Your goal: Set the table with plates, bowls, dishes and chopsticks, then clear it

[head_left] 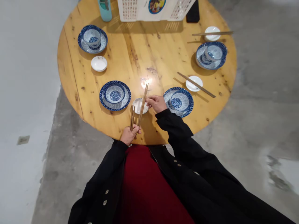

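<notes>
My left hand [129, 134] is closed around the lower ends of wooden chopsticks [132, 117] near the table's front edge. My right hand [157, 102] pinches another pair of chopsticks [143, 102] partway up their length, just above a small white saucer [138, 105]. The saucer sits between two blue-and-white plates, each with a bowl on it: one plate to the left [104, 101], one to the right [188, 107].
The round wooden table [149, 59] also carries two more blue plate-and-bowl sets [82, 45] [199, 62], white saucers [99, 63] [193, 83] [212, 33], chopsticks [196, 85] [212, 33], a white basket [154, 9], a teal bottle [105, 10] and a black object [192, 14]. Concrete floor surrounds it.
</notes>
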Demonstrator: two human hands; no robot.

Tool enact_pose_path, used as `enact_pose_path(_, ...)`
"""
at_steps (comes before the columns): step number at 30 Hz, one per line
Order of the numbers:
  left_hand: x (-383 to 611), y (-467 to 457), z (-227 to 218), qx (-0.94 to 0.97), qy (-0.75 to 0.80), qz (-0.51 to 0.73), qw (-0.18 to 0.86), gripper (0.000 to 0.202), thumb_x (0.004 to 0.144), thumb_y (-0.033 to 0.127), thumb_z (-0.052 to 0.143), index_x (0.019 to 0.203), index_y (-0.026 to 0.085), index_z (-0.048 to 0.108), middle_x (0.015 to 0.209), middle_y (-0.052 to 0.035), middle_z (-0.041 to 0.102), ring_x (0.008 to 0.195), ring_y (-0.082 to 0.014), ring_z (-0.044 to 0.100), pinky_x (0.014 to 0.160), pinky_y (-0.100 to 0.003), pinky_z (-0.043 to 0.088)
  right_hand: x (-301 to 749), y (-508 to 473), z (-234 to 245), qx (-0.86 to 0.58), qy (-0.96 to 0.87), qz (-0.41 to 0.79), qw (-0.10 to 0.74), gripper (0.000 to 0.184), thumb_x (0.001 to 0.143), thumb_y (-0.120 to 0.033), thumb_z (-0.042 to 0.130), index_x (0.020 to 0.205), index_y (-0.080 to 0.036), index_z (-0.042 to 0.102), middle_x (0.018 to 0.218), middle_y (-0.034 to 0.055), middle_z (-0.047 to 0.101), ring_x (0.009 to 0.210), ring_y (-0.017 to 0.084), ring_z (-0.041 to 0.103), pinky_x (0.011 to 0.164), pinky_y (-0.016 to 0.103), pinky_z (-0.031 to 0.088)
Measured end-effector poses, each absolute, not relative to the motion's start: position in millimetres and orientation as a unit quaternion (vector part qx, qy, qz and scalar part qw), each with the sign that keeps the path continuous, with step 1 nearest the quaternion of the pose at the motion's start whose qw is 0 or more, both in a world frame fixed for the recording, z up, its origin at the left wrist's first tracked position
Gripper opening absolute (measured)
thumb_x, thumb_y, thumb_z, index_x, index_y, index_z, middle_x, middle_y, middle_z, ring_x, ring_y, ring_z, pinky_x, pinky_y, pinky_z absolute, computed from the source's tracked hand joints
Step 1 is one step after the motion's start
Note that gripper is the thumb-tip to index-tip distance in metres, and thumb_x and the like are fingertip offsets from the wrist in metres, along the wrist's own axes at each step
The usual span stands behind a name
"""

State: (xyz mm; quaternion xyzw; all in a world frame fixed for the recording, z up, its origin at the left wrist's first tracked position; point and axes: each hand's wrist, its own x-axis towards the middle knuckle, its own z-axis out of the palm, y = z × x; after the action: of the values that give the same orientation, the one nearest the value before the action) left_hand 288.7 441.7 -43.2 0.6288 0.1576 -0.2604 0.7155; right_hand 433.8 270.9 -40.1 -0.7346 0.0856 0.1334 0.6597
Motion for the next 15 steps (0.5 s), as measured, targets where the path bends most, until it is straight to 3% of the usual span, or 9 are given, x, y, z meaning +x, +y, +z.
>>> enact_pose_path(6,291,442,-47,0.65,0.143,-0.263,0.699,0.036,0.077,0.048,0.061,0.07,0.013,0.062,0.064,-0.0024,0.062,0.045,-0.0056,0.04,0.043,-0.02,0.034,462,273,-52,-0.75,0.06,0.097,0.652,0.02,0.072,-0.035,0.07,0.071,-0.015,0.068,0.067,0.0014,0.065,0.057,0.01,0.053,0.054,0.023,0.047)
enact_pose_path(15,297,439,-65,0.651,0.197,-0.22,0.699,0.031,0.075,0.042,0.064,0.067,0.013,0.063,0.069,-0.0064,0.066,0.053,-0.0092,0.051,0.054,-0.023,0.04,484,288,-81,-0.721,0.072,0.111,0.681,0.022,0.068,-0.034,0.075,0.066,-0.014,0.066,0.061,0.0,0.062,0.06,0.011,0.056,0.06,0.024,0.048)
